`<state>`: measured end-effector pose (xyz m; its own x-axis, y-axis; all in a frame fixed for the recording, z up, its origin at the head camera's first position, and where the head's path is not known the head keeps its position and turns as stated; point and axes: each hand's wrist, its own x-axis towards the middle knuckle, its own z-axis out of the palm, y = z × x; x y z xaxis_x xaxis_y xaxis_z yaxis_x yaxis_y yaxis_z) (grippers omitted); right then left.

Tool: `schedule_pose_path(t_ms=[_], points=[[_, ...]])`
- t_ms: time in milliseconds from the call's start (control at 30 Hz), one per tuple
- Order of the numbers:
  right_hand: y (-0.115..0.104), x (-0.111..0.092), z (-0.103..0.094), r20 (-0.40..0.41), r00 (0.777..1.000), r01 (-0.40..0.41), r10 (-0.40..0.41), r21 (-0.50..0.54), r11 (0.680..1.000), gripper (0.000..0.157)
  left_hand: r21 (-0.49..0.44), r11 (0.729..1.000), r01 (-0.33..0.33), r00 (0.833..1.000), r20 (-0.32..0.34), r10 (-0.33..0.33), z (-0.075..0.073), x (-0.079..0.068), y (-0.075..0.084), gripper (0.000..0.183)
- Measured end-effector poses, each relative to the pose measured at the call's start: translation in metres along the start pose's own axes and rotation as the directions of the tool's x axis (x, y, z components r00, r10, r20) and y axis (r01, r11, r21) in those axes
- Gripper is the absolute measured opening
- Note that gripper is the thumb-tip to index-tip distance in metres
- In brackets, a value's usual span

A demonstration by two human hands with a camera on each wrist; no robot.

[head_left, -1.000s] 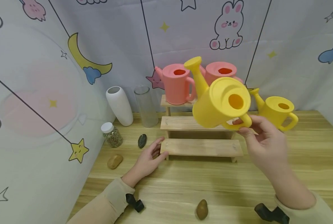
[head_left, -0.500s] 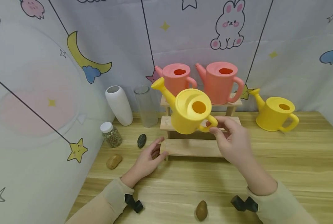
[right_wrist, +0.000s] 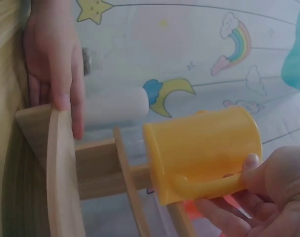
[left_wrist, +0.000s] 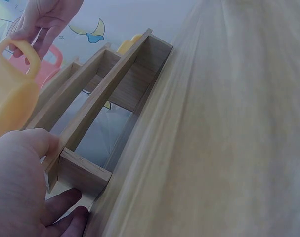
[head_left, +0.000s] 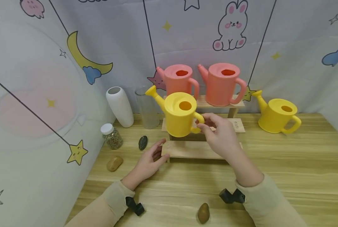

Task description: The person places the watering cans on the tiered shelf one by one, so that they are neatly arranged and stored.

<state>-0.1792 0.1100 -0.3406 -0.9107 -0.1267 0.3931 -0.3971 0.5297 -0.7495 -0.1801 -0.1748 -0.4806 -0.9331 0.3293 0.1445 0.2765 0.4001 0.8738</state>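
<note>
- A yellow plastic watering can [head_left: 176,123] is in the air before the left part of the three-tier wooden shelf [head_left: 198,149]; whether its base touches the middle plank cannot be told.
- The right hand [head_left: 224,137], the nearer one, pinches the handle between thumb and fingers; the body lies just left of those fingers.
- Its long axis, spout to handle, runs left to right, spout pointing left and up, body nearly upright.
- The left hand [head_left: 147,162], lower and nearer the person, touches the lowest plank's left end, thumb and fingers spread around it.
- Two pink plastic watering cans [head_left: 219,90] stand behind, on the top plank.
</note>
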Motion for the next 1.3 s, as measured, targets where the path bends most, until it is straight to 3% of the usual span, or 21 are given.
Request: schedule_pose_path(t_ms=[300, 800, 1300], points=[[0.002, 0.002, 0.006, 0.032, 0.998, -0.057, 0.058, -0.016, 0.998, 0.02, -0.003, 1.0, -0.011, 1.0, 0.001, 0.011, 0.001, 0.0, -0.001, 0.069], [0.005, 0.001, 0.009, 0.031, 0.996, -0.078, 0.079, -0.03, 0.997, 0.029, -0.001, 1.0, 0.0, 1.0, 0.002, 0.0, 0.001, -0.001, 0.001, 0.069], [0.007, -0.001, 0.014, -0.027, 0.998, -0.05, 0.049, -0.031, 0.998, 0.027, -0.002, 1.0, 0.03, 0.999, 0.021, -0.03, 0.0, 0.0, 0.0, 0.072]])
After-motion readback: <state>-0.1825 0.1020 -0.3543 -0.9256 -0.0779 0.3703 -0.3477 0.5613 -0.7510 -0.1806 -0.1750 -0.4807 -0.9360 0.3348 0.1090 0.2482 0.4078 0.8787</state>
